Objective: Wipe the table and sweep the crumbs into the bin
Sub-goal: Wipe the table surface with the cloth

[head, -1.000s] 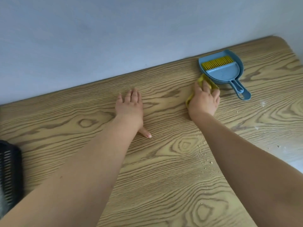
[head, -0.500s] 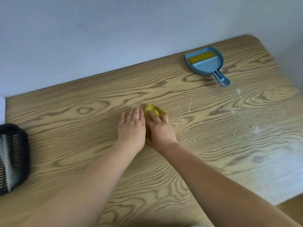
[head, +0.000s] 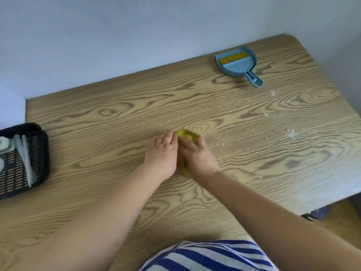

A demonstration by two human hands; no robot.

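A wood-grain laminate surface (head: 117, 118), tan with dark swirling lines and a rounded far right corner, runs up against a plain pale blue wall (head: 136, 36). Near its middle two bare hands lie side by side, touching. The left hand (head: 163, 155) lies flat, palm down, its fingers (head: 166, 138) straight and together on the laminate. The right hand (head: 195, 155) presses down on a crumpled yellow cloth (head: 187, 133); the cloth shows soft and blurred beyond the fingertips and again as a strip between the two hands. Its fingers are smeared by motion, so whether they curl round the cloth or only press it I cannot tell.

Just right of the hands, small pale crumbs (head: 226, 133) are scattered in a loose band that runs toward the far edge, with a few white specks further right. At the far right, near the wall, lies one smooth light blue plastic dustpan (head: 237, 65), its handle pointing toward the near side, with one small brush with yellow bristles (head: 233, 57) nested inside it. At the left edge sits one black slotted plastic basket (head: 39, 153), rectangular with rounded corners, holding pale objects too blurred to identify. Wide bare laminate lies between the hands and the basket. A blue-and-white striped garment (head: 205, 255) shows at the bottom.
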